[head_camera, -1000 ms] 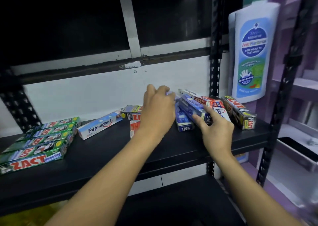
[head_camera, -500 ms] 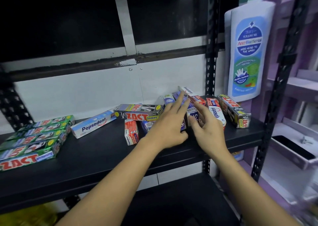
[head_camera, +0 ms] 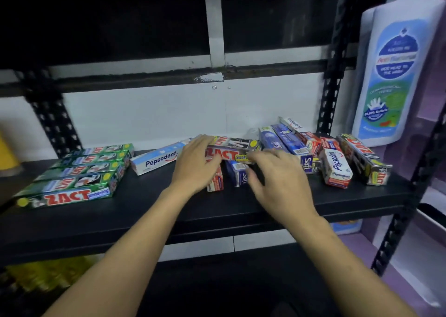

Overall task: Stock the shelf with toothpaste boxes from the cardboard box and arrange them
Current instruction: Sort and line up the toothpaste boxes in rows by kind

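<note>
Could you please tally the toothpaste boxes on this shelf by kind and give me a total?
Green ZACT boxes: 5
Grey ZACT Smokers boxes: 2
Pepsodent boxes: 3
Blue Salt boxes: 3
Red box, brand hidden: 1
Total: 14 in view; the pile on the right may hide more.

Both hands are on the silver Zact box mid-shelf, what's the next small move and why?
Probably lift the silver Zact box clear: it lies crosswise atop a red box and a blue box, with the left hand and right hand at its ends.
</note>
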Action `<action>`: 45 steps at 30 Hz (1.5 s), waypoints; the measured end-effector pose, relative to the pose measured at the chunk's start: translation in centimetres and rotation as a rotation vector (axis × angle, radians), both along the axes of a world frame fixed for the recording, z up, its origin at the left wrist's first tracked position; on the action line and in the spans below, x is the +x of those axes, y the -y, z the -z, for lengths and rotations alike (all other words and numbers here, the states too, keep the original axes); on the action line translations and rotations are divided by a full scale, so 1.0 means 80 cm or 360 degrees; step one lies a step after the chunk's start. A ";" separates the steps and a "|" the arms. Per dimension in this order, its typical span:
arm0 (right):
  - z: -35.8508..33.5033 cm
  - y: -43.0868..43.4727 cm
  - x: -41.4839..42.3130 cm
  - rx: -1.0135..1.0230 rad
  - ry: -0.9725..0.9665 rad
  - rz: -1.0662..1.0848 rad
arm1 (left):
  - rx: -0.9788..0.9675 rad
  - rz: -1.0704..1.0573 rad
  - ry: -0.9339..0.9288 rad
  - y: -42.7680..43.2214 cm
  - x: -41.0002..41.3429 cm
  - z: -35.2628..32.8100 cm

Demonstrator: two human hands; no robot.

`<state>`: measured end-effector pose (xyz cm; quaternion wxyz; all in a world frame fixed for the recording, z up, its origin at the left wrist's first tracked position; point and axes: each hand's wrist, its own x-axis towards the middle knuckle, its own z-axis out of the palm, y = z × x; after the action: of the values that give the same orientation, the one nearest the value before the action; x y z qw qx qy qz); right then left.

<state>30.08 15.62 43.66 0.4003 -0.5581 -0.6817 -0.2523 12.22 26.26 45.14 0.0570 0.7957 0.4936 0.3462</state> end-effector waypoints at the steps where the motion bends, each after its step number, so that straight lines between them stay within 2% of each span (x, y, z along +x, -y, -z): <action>1: -0.007 -0.009 -0.005 -0.0091 0.0087 0.0051 | -0.0024 0.0022 -0.0008 -0.001 -0.013 0.007; 4: -0.038 -0.038 -0.017 -0.0369 0.0236 0.0150 | -0.0134 0.0020 0.0047 0.007 -0.042 0.027; 8: -0.070 -0.077 -0.030 -0.0954 0.0300 0.0223 | -0.0490 0.0033 0.0237 0.019 -0.056 0.035; 10: -0.074 -0.089 -0.034 -0.1103 0.0370 0.0263 | -0.0527 0.0109 0.0226 0.020 -0.056 0.036; 13: -0.074 -0.092 -0.036 -0.1055 0.0384 0.0255 | -0.0536 0.0170 0.0222 0.016 -0.057 0.038; 16: -0.065 -0.084 -0.041 -0.1017 0.0275 0.0211 | -0.0525 0.0182 0.0207 0.017 -0.060 0.037; 22: -0.041 -0.049 -0.027 -0.0457 0.0247 0.0455 | -0.0519 0.0184 0.0235 0.019 -0.060 0.036; 27: -0.047 -0.008 -0.017 -0.0167 0.0207 0.0672 | -0.0400 0.0211 0.0045 0.029 -0.053 0.026; 31: -0.043 -0.001 -0.015 -0.0244 0.0455 0.0860 | -0.0448 0.0175 0.0126 0.033 -0.048 0.029; 35: -0.033 -0.010 -0.025 -0.0363 0.0514 0.0756 | -0.0378 0.0164 0.0172 0.039 -0.042 0.030; 38: -0.023 -0.009 -0.025 -0.0337 0.0362 0.0636 | -0.0359 0.0143 0.0219 0.036 -0.046 0.034; 45: 0.014 0.000 -0.019 -0.0425 -0.0323 0.0368 | -0.0425 0.0102 0.0346 0.030 -0.049 0.039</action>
<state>28.59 15.60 42.58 0.3578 -0.7033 -0.5966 -0.1462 8.30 23.87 42.02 0.2264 0.7542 0.5005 0.3597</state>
